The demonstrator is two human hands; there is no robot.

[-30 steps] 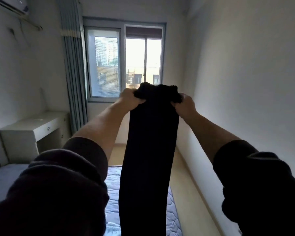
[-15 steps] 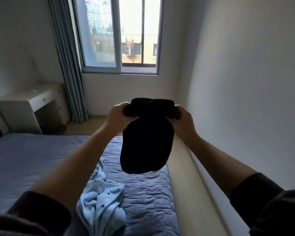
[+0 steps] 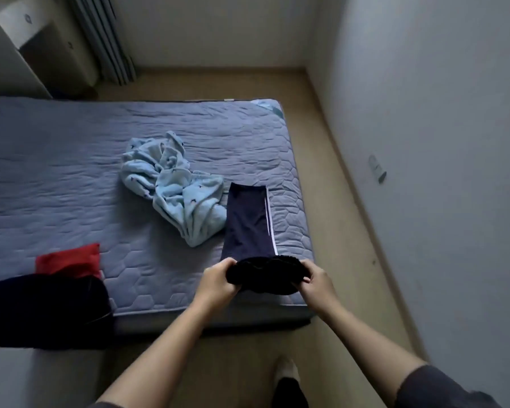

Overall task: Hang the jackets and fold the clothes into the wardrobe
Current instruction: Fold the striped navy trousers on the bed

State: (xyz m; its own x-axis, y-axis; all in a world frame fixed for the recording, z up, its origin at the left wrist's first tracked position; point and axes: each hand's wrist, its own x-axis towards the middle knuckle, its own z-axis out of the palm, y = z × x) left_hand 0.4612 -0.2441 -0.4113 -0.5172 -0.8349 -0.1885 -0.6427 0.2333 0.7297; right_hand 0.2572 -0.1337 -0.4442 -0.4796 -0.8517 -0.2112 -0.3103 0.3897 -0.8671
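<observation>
Bed (image 3: 71, 178): navy trousers (image 3: 246, 222) lie flat by its right edge, beside a crumpled light-blue garment (image 3: 174, 187). Likely soft, light, limp; best held at the waistband corners. Left hand (image 3: 218, 279) and right hand (image 3: 317, 279): fingers curled, gripping the waistband ends.

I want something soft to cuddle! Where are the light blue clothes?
In the head view, the light blue clothes lie crumpled in the middle of the bed, just left of the dark trousers.
</observation>
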